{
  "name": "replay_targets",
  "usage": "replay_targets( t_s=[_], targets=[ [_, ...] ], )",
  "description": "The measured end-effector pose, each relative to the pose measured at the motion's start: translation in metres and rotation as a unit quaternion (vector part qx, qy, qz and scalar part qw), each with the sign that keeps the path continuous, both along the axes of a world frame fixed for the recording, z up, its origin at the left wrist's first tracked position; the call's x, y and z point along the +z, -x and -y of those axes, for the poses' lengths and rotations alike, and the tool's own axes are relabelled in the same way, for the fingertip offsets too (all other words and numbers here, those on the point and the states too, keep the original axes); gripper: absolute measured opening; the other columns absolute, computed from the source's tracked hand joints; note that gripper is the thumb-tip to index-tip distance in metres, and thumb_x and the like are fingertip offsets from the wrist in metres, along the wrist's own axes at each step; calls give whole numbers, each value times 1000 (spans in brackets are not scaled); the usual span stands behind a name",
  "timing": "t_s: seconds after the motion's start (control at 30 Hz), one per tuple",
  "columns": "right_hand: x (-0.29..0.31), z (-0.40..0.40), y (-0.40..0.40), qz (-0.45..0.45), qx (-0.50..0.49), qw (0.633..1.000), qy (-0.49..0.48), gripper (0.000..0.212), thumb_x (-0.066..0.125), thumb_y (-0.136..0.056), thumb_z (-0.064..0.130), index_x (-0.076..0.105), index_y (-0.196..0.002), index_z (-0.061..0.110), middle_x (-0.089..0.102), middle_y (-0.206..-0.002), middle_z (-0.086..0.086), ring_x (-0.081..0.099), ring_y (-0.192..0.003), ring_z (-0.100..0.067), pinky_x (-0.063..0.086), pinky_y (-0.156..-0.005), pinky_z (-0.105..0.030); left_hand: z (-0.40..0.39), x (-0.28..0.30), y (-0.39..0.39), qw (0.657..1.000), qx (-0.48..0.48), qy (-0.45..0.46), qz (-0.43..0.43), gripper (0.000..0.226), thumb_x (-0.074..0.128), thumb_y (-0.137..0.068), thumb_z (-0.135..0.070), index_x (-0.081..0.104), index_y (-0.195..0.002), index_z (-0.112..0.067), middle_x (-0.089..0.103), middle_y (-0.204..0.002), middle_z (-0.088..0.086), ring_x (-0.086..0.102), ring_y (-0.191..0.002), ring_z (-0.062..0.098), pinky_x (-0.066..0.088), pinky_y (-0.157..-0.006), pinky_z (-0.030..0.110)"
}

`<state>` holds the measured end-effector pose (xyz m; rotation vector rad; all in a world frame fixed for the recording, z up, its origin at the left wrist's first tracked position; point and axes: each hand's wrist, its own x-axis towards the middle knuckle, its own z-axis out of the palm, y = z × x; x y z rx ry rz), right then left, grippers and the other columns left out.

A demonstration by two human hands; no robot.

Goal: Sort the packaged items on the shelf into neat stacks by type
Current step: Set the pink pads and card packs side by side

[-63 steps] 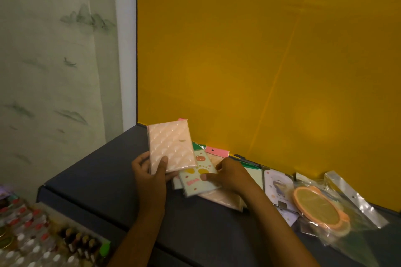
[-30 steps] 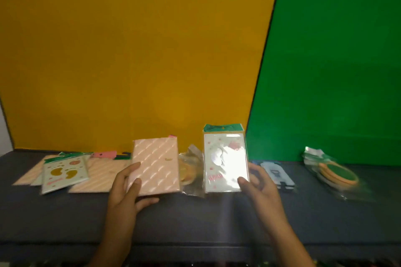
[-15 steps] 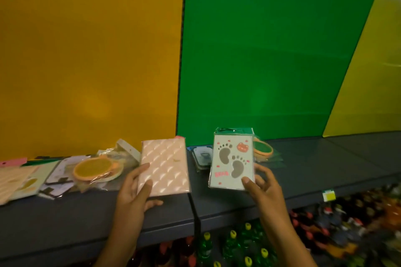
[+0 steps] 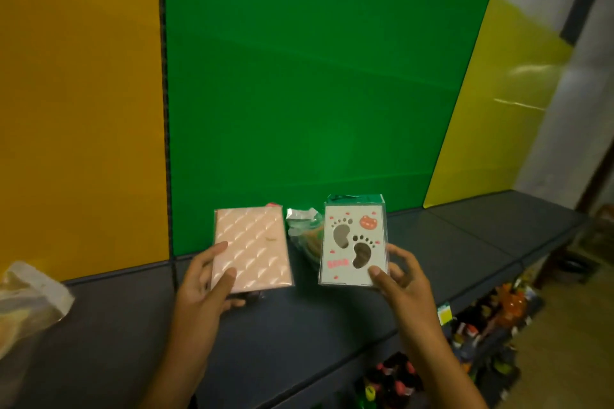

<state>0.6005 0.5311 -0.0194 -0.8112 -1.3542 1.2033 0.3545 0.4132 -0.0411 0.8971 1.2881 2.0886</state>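
Holding a pink pack (image 4: 251, 249) in the left hand (image 4: 202, 282) and a footprint pack (image 4: 354, 244) pinched in the right hand (image 4: 400, 279), both above the dark shelf (image 4: 299, 319), the person is mid-sort and next needs each pack's own pile.

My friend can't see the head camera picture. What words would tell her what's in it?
Two hands hold packets above a dark shelf: the left hand grips a pink quilted packet, the right hand a pale footprint card. A clear bag lies behind, before a green wall panel.
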Motion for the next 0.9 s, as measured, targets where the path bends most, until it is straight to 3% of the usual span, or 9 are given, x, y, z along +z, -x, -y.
replay_targets(
  t_s=[0.23, 0.47, 0.63, 0.73, 0.8, 0.9],
  targets=[
    [7, -51, -37, 5, -39, 999, -12, 37, 59, -92, -3, 50, -125, 10, 73, -108, -12, 71, -99, -24, 60, -73, -27, -73, 7, -29, 998, -57, -1, -9, 37, 54, -92, -1, 56, -125, -20, 61, -129, 5, 65, -88, 15, 57, -57, 21],
    [8, -106, -92, 7, -52, 998, -21, 37, 62, -92, 4, 52, -124, 18, 74, -109, -8, 71, -101, -21, 60, -81, -33, -128, 18, -77, 998, -63, -8, -28, 40, 54, -91, 2, 54, -126, -18, 64, -123, 1, 65, -93, 15, 57, -57, 21],
    [11, -153, -138, 26, -25, 998, -44, 33, 65, -90, 4, 56, -118, 19, 65, -117, 0, 61, -109, -6, 60, -80, -31, -162, 16, -128, 999, -25, -22, -28, 39, 55, -91, 3, 55, -122, -20, 59, -131, 8, 63, -93, 20, 56, -56, 20],
    [14, -179, -168, 30, -13, 998, -48, 38, 66, -89, 4, 55, -123, 17, 67, -117, -8, 63, -114, -21, 59, -86, -41, -182, 17, -162, 1000, -14, -18, -21, 40, 56, -90, 3, 54, -125, -17, 57, -133, 9, 63, -91, 22, 56, -53, 20],
    [18, -197, -190, 23, -9, 998, -52, 43, 66, -89, 4, 51, -127, 18, 66, -117, -10, 64, -113, -22, 59, -85, -36, -197, 20, -186, 1000, 0, -14, -24, 41, 56, -90, 4, 53, -126, -15, 58, -131, 10, 65, -89, 20, 56, -52, 20],
    [19, -223, -219, 26, 8, 998, -48, 50, 64, -90, 4, 45, -133, 21, 66, -113, -6, 69, -97, -5, 59, -78, -23, -218, 16, -218, 999, 33, 0, -22, 42, 57, -89, 5, 51, -127, -11, 58, -129, 8, 67, -88, 15, 56, -51, 20]
  ],
)
